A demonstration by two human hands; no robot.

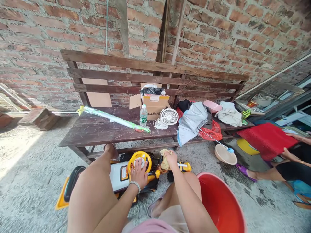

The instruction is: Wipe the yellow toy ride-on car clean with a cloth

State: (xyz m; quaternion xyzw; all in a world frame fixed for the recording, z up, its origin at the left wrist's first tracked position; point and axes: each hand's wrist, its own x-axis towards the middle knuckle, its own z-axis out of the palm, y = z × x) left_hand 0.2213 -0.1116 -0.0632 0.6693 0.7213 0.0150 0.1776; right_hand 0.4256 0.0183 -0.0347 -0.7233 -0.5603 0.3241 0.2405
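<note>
Head view: left hand (138, 173), beaded bracelet at the wrist, spread open on the yellow steering wheel (139, 155) of a child's ride-on toy car (119, 176); right hand (172, 159) apart from it, closed on a crumpled yellowish rag (164, 164) against the toy's front. Red plastic basin (220, 204) near the toy car on the concrete floor (31, 191). Beyond, on a weathered wooden bench (97, 136): cardboard box (155, 108), water bottle (143, 116), white desk fan (168, 117), folded umbrella (190, 122). At far right, a co-worker's hand (289, 154) at a red mat (264, 139).
</note>
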